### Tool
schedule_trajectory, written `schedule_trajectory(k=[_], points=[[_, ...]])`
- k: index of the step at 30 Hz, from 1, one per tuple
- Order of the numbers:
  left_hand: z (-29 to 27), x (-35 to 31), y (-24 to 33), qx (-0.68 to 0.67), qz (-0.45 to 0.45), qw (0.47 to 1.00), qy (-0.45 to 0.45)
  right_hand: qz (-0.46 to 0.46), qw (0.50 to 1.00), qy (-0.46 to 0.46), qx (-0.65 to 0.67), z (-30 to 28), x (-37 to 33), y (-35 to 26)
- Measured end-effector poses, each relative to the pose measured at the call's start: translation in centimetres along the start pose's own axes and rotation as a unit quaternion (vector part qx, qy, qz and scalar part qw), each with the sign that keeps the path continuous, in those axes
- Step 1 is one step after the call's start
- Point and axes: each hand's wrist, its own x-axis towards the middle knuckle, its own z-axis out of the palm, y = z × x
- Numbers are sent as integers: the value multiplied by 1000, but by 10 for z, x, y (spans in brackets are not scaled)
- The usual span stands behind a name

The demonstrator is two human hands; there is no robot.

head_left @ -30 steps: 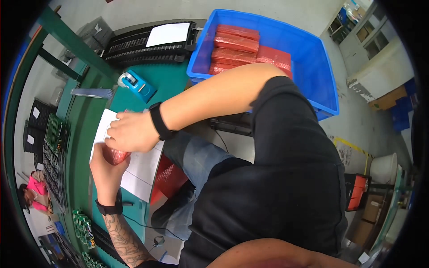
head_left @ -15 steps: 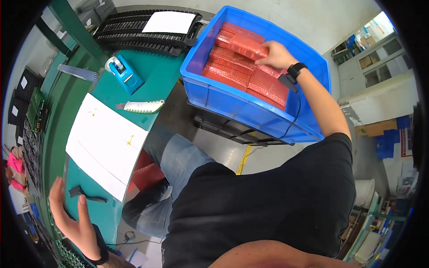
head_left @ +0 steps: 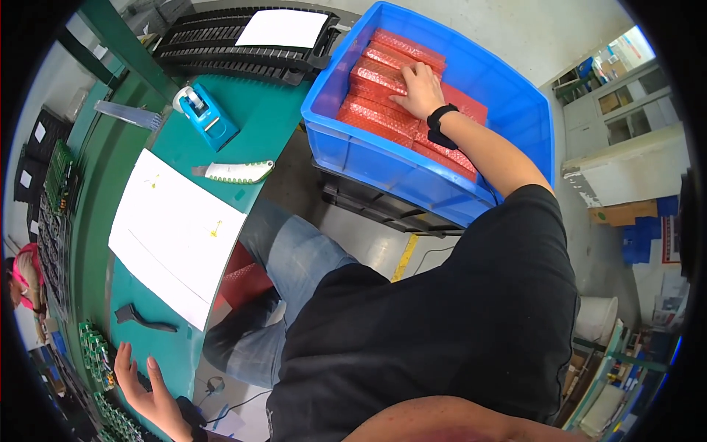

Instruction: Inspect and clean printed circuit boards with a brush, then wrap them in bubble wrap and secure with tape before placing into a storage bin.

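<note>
My right hand (head_left: 421, 92) lies on top of the red bubble-wrap packages (head_left: 377, 110) in a blue plastic bin (head_left: 383, 156). Its fingers are stretched and a little apart, touching the wrapped packages. What is inside the wrap is hidden. At the lower left, my left hand (head_left: 153, 394) is raised over the near end of the green-topped bench (head_left: 166, 361), open and holding nothing. A small black brush (head_left: 143, 318) lies on the bench just beyond it. Each wrist has a black band.
A large white sheet (head_left: 173, 236) with yellow marks covers part of the bench. Beyond it are a white-and-green utility knife (head_left: 239, 172), a blue tape dispenser (head_left: 208, 121) and a black slatted rack (head_left: 221, 48). Green circuit boards (head_left: 96, 353) line the left side. A black crate (head_left: 383, 210) supports the bin.
My right hand has shifted left and lowered the package it held onto the others, and its fingers have spread. My left hand has drawn down and nearer to me.
</note>
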Motion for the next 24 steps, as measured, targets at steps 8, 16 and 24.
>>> schedule_trajectory(k=[8,16,24], points=[[7,-7,-9,-34,-8,999,3,-20,998,-38,-49,-6,6,-2],[-5,-53,-49,-67,-63,995,41,-48,978,-203,10,-46,47,-1],[-3,-124,-72,-256,-201,935,139,-49,952,-94,289,-184,23,-141]])
